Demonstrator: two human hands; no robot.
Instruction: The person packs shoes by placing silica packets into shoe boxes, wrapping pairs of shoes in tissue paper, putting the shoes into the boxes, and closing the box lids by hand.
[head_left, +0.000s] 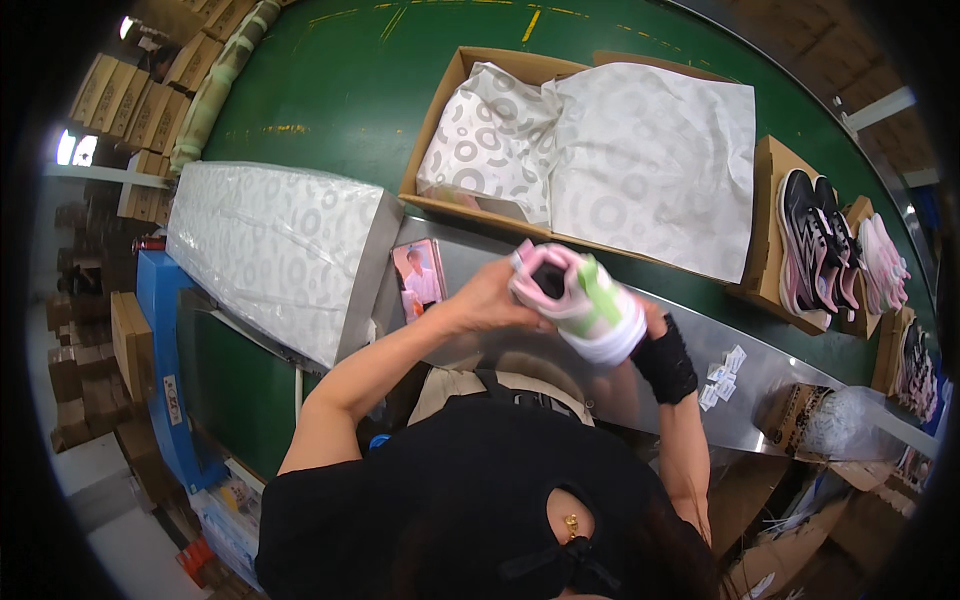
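Note:
A pink, white and green sneaker (590, 305) is held up in front of me, above the metal edge of the bench (700, 340). My left hand (495, 295) grips its heel and collar from the left. My right hand (655, 330), in a black wrist wrap, supports it from below on the right and is mostly hidden by the shoe. Just beyond lies an open cardboard shoe box (445, 110) lined with white tissue paper (620, 150) printed with grey rings.
A thick stack of the same ringed paper (275, 250) lies at left. Boxes with black-and-pink sneakers (815, 240) and pink sneakers (885, 262) stand at right on the green belt (330, 90). Small white packets (722, 375) and a photo card (420, 278) rest on the bench.

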